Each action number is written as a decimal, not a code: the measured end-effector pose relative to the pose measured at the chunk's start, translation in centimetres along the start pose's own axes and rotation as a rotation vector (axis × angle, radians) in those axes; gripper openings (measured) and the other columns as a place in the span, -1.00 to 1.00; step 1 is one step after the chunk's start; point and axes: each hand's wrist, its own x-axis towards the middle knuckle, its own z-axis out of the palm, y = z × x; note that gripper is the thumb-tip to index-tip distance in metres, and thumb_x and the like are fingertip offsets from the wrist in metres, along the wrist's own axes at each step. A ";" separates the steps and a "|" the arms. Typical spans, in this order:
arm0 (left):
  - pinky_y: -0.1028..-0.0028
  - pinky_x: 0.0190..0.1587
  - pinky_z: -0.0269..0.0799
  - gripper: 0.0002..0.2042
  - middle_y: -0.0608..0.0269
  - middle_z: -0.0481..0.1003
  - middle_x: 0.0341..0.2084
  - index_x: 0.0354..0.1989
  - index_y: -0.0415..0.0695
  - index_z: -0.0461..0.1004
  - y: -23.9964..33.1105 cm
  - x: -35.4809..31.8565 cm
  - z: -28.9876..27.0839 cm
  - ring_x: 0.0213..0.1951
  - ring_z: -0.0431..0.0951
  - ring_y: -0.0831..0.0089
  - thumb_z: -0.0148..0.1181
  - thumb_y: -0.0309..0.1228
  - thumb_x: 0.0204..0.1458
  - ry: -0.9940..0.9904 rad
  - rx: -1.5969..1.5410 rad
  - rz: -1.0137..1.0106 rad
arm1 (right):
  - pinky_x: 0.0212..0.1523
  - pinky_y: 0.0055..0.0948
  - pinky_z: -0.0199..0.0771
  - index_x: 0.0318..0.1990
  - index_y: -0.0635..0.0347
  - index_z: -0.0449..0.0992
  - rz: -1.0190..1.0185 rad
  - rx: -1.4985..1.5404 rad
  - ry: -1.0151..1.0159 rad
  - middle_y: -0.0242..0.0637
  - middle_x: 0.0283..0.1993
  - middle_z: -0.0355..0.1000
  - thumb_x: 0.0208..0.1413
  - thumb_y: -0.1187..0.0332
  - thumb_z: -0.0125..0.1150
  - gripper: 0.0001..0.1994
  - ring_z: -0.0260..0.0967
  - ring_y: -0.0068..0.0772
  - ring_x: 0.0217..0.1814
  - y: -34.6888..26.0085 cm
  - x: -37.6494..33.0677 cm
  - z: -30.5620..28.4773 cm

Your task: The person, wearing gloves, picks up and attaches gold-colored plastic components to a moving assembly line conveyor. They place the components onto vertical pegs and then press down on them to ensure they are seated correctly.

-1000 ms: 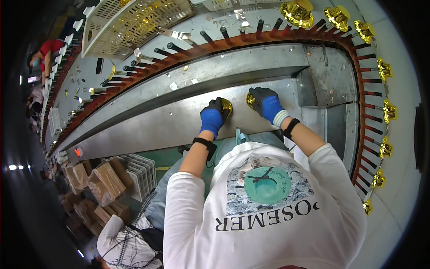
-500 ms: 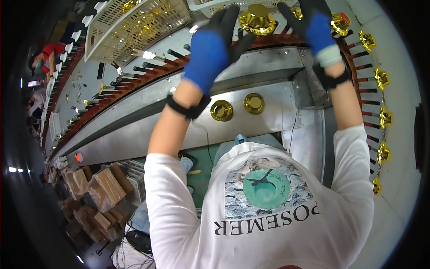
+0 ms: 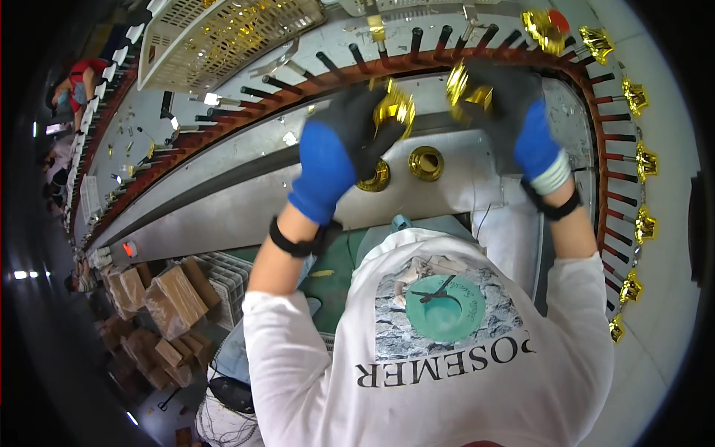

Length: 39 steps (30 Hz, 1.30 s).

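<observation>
My left hand (image 3: 346,123), in a black and blue glove, closes on a shiny gold piece with a flared, crinkled rim (image 3: 395,110). Another gold piece (image 3: 468,95), blurred by motion, is in the closed fingers of my right hand (image 3: 506,112), gloved alike. Both hands are above the near side of a curved rack of dark pegs (image 3: 313,82). On the metal ledge before me stands a gold hat-shaped piece (image 3: 426,163). A second one (image 3: 375,177) sits to its left, partly hidden by my left hand.
More gold pieces (image 3: 646,159) hang on pegs along the right curve, one (image 3: 547,31) with a red part at its top. Behind the pegs at left stands a cream plastic basket (image 3: 223,52) of gold pieces. Cardboard boxes (image 3: 175,305) lie at lower left; people work far left.
Both hands have drawn back toward me from the far pegs, each now with a gold piece. The large gold piece between them at the far edge has left its place. The pegs have shifted.
</observation>
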 end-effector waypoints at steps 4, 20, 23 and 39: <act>0.07 -0.15 0.61 -0.51 -0.10 0.65 -0.14 0.18 -0.12 0.59 -6.6 -12.9 6.4 -0.17 0.69 -0.07 0.46 -0.16 0.12 -0.387 -0.038 -0.381 | 0.03 0.00 0.60 0.28 0.12 0.53 0.145 0.079 -0.330 0.04 0.00 0.62 0.11 0.14 0.47 -0.41 0.59 0.17 -0.05 1.8 -8.5 9.8; 0.06 -0.15 0.65 -0.38 -0.22 0.62 0.02 0.34 -0.17 0.46 0.9 2.2 4.7 -0.15 0.70 -0.17 0.41 -0.10 0.18 -0.182 -0.113 0.093 | 0.05 -0.01 0.58 0.14 0.34 0.56 0.009 -0.530 0.134 0.19 0.07 0.56 0.24 0.18 0.36 -0.55 0.55 0.28 -0.04 7.0 -1.1 -4.4; 0.17 -0.22 0.65 -0.42 -0.09 0.65 -0.08 0.26 -0.14 0.52 2.6 13.4 4.8 -0.21 0.72 -0.05 0.47 -0.10 0.13 0.038 -0.022 0.249 | 0.14 -0.14 0.60 0.17 0.16 0.63 0.151 -0.736 0.334 0.04 0.09 0.62 0.18 0.19 0.50 -0.55 0.60 0.13 0.10 13.1 5.8 -9.9; 0.16 -0.27 0.59 -0.51 0.04 0.65 -0.26 0.16 -0.05 0.57 -1.0 -1.4 3.0 -0.34 0.68 0.06 0.48 -0.15 0.08 -0.202 -0.146 -0.146 | -0.20 -0.23 0.63 0.12 0.17 0.62 0.238 0.102 0.040 -0.01 -0.07 0.62 0.07 0.24 0.59 -0.52 0.60 -0.07 -0.23 -0.8 -4.4 -0.8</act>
